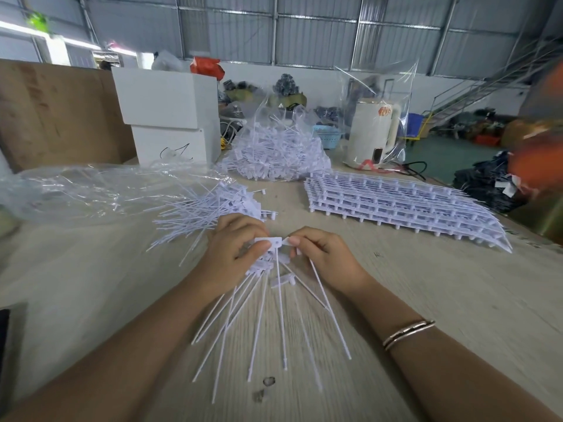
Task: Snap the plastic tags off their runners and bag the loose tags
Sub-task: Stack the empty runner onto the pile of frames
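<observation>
Midway-ish: left hand (231, 254) fingers clamped on snapped tags (268, 242), right hand (320, 254) pinching one; loose pile (213, 208) beyond fingertips, runner stack (396, 202) untouched, bag (91, 190) barely filled.

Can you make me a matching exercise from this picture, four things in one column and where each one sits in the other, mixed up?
Things
1. stack of white plastic tag runners
2. clear plastic bag heaped with white tags
3. white cardboard box
4. fanned bunch of white tags

Places
A. far left of the wooden table, against the brown board
B. gripped by the left hand, stems trailing toward the camera
C. right side of the table
D. far middle of the table

Pairs: 1-C, 2-D, 3-A, 4-B
</observation>
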Tool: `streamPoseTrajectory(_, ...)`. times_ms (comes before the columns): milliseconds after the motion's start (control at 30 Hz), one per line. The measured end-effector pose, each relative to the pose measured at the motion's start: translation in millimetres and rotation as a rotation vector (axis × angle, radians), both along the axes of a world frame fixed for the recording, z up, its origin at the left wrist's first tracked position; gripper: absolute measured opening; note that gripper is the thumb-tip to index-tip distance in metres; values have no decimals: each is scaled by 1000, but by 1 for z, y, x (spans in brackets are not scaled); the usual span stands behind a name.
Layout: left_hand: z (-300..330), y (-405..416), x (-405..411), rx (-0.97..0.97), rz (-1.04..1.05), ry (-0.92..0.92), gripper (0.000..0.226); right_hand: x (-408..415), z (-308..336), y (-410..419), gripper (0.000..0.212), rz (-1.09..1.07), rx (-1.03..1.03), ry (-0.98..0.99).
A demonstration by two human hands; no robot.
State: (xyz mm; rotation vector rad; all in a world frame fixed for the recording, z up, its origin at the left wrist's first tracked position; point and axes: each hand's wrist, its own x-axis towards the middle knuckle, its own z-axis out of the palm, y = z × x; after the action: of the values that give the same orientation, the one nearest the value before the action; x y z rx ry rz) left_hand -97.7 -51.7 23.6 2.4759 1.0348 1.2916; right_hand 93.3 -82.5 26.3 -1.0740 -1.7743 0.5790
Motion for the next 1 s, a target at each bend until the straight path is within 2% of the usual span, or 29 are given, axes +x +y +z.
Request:
streamPoseTrajectory(133, 1, -1, 2, -53, -86, -67, 24, -2, 0, -2, 27, 64, -108, 123)
streamPoseTrajectory(200, 0, 1, -5, -154, -111, -199, 10, 10, 0, -5, 26, 1, -202, 302)
streamPoseTrajectory(233, -1, 3, -12, -186, -108, -252, 16, 21, 1, -4, 27, -60, -204, 353)
streamPoseTrajectory(267, -3, 7, -20, -191, -97, -251, 22, 32, 1, -3, 25, -113, -161, 311)
streamPoseTrajectory(300, -5, 10, -25, -177, -63, -215, 22, 37, 2, 0, 20, -148, -117, 204)
streamPoseTrajectory(367, -9, 15, -26, -159, 79, -119, 5, 31, 0, 6, 11, -135, -102, 12)
streamPoseTrajectory(500, -11, 21, -14, -27, 386, 178, 27, -4, -14, 18, 12, -83, -93, -151)
streamPoseTrajectory(600, 0, 12, -16, 57, 456, 155, 37, -4, -16, 22, 14, -100, -77, -143)
streamPoseTrajectory(667, 13, 0, -18, -43, 501, 174, 62, -4, -16, 19, 19, -78, -76, -99)
streamPoseTrajectory(733, 25, -13, -19, -228, 602, 411, 87, -7, -16, 16, 14, -87, -88, -107)
streamPoseTrajectory(767, 27, -18, -20, -310, 638, 551, 92, -8, -15, 14, 15, -128, -97, -137)
streamPoseTrajectory(867, 25, -34, -19, -425, 572, 829, 93, 0, -5, 6, 30, -355, -168, -346)
streamPoseTrajectory(933, 23, -40, -14, -447, 507, 865, 98, 9, 1, -3, 44, -412, -324, -578)
streamPoseTrajectory(1000, 22, -44, -4, -437, 478, 883, 95, 11, 5, -12, 47, -348, -459, -659)
